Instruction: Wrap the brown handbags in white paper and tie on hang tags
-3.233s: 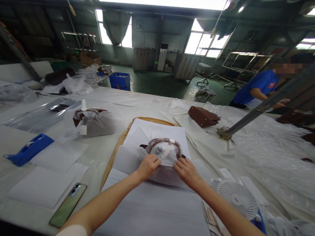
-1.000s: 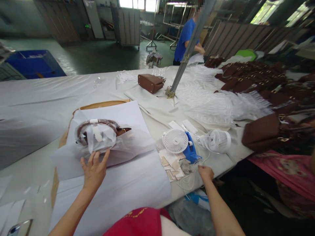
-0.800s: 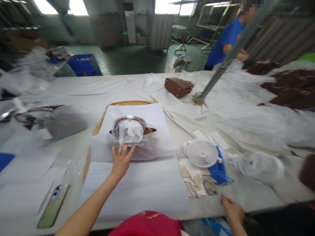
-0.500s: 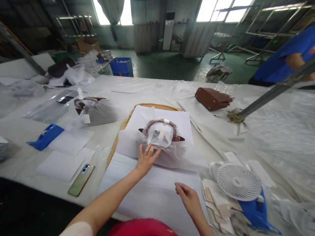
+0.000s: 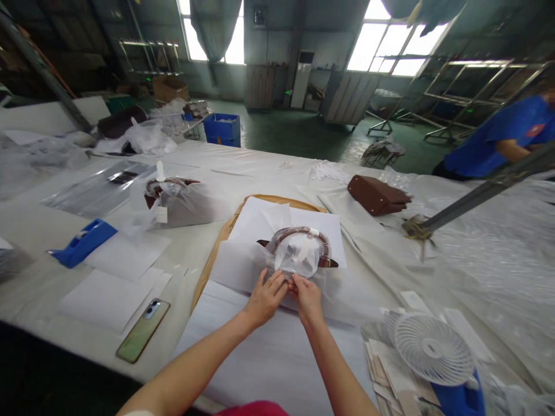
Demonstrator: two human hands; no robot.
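A handbag (image 5: 327, 262) lies in front of me, mostly covered by thin whitish wrapping paper (image 5: 243, 260). Its brown handles (image 5: 284, 234) arch up under clear film, with a white band at the top. Between them sits a sheet of translucent film (image 5: 299, 260). My left hand (image 5: 265, 297) lies on the wrapping at the film's near edge, fingers stretched out. Right beside it, my right hand (image 5: 307, 296) is closed in a pinch at the same edge; whatever is between its fingertips is too small to make out.
To the left are another wrapped bag (image 5: 186, 202), a blue tape dispenser (image 5: 84, 242), white sheets (image 5: 108, 300) and a phone (image 5: 143, 330). Rightward are a brown bag (image 5: 377, 195), a white fan (image 5: 433, 349) and a slanted metal pole (image 5: 481, 193). A person in blue (image 5: 494, 138) stands beyond.
My right hand has moved up and forward from the white sheet to the film's edge, beside my left hand. My left hand stays on the wrapping. The camera view has tilted slightly upward.
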